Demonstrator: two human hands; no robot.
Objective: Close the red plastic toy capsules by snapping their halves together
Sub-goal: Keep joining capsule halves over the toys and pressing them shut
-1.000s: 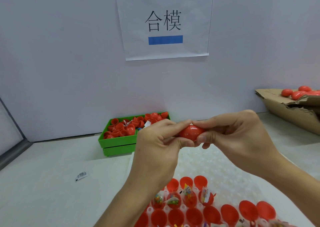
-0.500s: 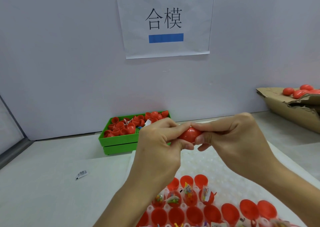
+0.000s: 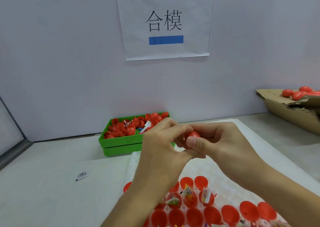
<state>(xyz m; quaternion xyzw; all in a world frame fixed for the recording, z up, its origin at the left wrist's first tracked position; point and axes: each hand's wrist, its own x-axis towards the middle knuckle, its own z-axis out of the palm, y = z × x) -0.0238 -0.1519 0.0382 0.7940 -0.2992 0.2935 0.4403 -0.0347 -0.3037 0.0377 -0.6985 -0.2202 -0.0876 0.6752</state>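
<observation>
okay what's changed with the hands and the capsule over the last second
Both hands closed in round the capsule: the left hand and right hand now meet over it, and the right thumb covers its front, so less red shows. Both hands were already gripping it; nothing was let go. Green bin, tray and cardboard box are unmoved.

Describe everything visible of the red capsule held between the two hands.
The red capsule is glossy, smooth plastic, rounded like an egg. Only a small top patch shows; whether its seam is shut cannot be told. It is held in the air above the white tray, pinched between the left hand and right hand, whose thumb lies across its front.
</observation>
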